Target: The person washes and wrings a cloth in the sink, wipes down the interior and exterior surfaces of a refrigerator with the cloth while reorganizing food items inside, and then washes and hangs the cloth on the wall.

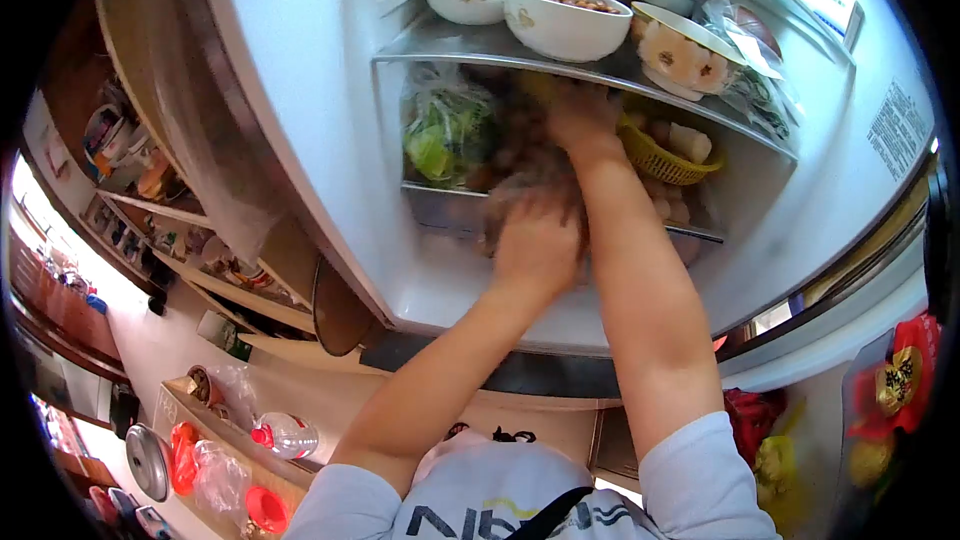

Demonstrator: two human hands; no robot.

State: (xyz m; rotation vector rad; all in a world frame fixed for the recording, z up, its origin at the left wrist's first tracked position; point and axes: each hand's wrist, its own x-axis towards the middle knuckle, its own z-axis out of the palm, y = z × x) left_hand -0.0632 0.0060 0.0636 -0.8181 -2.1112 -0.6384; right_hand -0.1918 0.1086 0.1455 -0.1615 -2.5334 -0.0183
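Note:
Both of my arms reach into an open fridge. My left hand (540,230) is at the front edge of the lower shelf, its fingers bent over a blurred plastic bag (510,202). Deeper in, under the glass shelf, my right hand (583,118) is blurred and its fingertips are hidden among dim items. A bag of green vegetables (437,138) lies left of my hands. To the right sits a yellow basket (668,162) with a pale white piece (690,143) in it.
The glass shelf (590,70) above holds two white bowls (568,28), a patterned bowl (682,48) and bagged greens (755,100). A cabinet stands left of the fridge. A plastic bottle (286,435) is at the lower left, red packages (905,375) at the right.

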